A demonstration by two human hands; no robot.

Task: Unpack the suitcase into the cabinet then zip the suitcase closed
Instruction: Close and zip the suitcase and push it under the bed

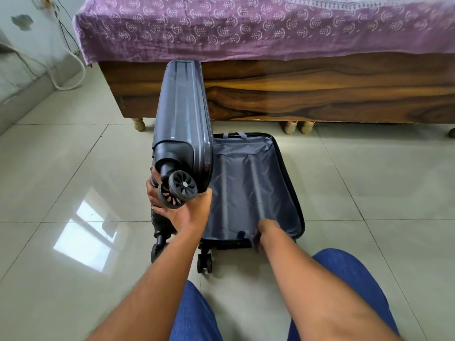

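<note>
Two halves: suitcase (pixel 253 178) lining bare; left grip (pixel 179 207) clasps raised lid (pixel 182 114); right grip (pixel 267 230) pinches lining edge.

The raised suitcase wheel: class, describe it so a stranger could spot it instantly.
Start at the wooden bed; before it stands the suitcase's upright half. At its near corner, beside the left hand, is the raised wheel. Unlike the other wheels, it is off the floor.

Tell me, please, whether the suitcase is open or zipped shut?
Open: the suitcase lies with its grey-lined half flat on the floor, while the left hand holds the other half raised.
</note>
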